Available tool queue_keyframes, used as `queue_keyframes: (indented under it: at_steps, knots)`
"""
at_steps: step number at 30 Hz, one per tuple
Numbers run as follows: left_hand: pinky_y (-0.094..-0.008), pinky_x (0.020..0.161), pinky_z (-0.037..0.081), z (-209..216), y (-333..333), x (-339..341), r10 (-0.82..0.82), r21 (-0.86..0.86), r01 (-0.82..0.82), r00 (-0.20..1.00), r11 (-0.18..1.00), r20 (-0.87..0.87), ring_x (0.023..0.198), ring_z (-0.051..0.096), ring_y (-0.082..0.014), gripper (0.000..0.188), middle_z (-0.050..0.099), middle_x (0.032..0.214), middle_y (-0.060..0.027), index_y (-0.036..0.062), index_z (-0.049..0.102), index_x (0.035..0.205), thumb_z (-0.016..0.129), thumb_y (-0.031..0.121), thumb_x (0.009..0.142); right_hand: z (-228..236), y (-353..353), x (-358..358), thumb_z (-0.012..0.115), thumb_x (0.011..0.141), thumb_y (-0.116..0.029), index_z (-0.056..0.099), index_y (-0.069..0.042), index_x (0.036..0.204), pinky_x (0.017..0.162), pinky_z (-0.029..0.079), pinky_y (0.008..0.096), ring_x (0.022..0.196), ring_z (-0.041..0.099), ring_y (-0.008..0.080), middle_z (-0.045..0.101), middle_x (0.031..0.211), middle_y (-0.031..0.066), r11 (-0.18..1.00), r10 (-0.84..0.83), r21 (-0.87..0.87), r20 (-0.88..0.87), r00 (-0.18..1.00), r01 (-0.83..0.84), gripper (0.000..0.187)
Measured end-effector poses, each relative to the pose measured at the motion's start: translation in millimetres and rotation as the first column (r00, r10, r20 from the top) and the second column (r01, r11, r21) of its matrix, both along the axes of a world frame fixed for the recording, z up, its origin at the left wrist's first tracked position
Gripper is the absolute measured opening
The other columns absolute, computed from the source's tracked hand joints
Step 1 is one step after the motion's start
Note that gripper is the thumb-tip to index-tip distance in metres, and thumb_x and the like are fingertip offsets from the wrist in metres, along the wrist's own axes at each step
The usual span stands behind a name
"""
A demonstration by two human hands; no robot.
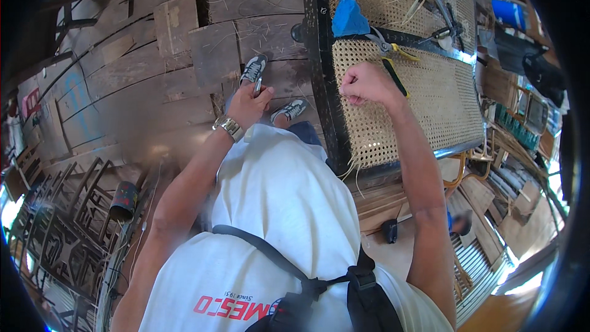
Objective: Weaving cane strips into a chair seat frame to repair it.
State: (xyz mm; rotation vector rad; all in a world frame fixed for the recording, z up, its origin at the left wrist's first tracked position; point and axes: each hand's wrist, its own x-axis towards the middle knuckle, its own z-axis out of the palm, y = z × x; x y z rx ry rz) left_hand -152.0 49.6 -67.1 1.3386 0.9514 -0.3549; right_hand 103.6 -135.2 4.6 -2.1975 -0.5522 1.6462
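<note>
Right of the torso, head view: woven cane panel [430, 101] set in a dark frame [322, 67], its long axis running away from the person and out past the upper edge; a dark crossbar [421, 43] divides it. Right hand [367, 85] clearly the nearer of the two hands: over the panel's left margin, short of the crossbar, fingers curled nearly closed; cannot tell whether a strand is pinched or the cane touched. Black-and-yellow handle [395, 77] just right of that wrist; cutters [402, 53] and blue wedge-shaped piece [349, 17] farther off, near the crossbar. Left hand [249, 106] apart from the panel, left of the frame and above the plank floor [270, 34], closed round a slim metallic tool [258, 86], tip pointing away from the person
</note>
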Motion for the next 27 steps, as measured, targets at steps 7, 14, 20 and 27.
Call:
queue_keyframes:
  at_steps: [7,14,20,27]
  knots:
    - [-0.0287,0.056,0.044,0,-1,-5,-0.008,-0.030,0.007,0.999,1.000,-0.050,0.060,0.058,-0.0098,0.030,0.065,0.068,-0.0008,0.0027,0.068,0.096,0.066,0.032,0.096,-3,-5,1,0.076,0.084,-0.009,0.065,0.002,0.080,0.050,0.051,0.0262,0.057,0.064,0.0111,0.065,0.067,0.0053,0.999,0.000,0.042,-0.020,1.000,0.001,0.016]
    - [-0.0297,0.056,0.043,-2,-1,-2,-0.032,0.012,0.033,0.998,0.999,-0.049,0.059,0.056,-0.0097,0.030,0.065,0.068,-0.0008,0.0026,0.068,0.095,0.066,0.033,0.096,-2,-9,-18,0.075,0.080,-0.011,0.064,-0.003,0.079,0.061,0.051,0.0374,0.064,0.067,0.0240,0.067,0.071,0.0121,0.955,0.147,0.186,0.380,0.913,-0.231,0.013]
    - [-0.0244,0.041,0.037,-5,-13,11,-0.012,0.015,0.011,1.000,1.000,0.023,0.047,0.047,-0.0055,0.031,0.057,0.064,0.0026,0.0052,0.064,0.089,0.066,0.035,0.097,-5,-12,-26,0.069,0.083,-0.010,0.059,-0.002,0.081,0.066,0.049,0.0401,0.069,0.063,0.0315,0.064,0.073,0.0150,0.964,0.168,0.113,0.436,0.884,-0.239,0.014]
    - [-0.0360,0.062,0.050,19,-34,48,-0.246,0.330,0.173,0.949,0.928,0.195,0.063,0.064,-0.0232,0.029,0.070,0.075,-0.0131,0.0036,0.069,0.101,0.068,0.031,0.093,-6,-33,-37,0.072,0.082,-0.013,0.064,-0.002,0.086,0.067,0.051,0.0382,0.072,0.065,0.0262,0.067,0.077,0.0122,0.952,-0.045,0.293,0.425,0.904,-0.090,0.014]
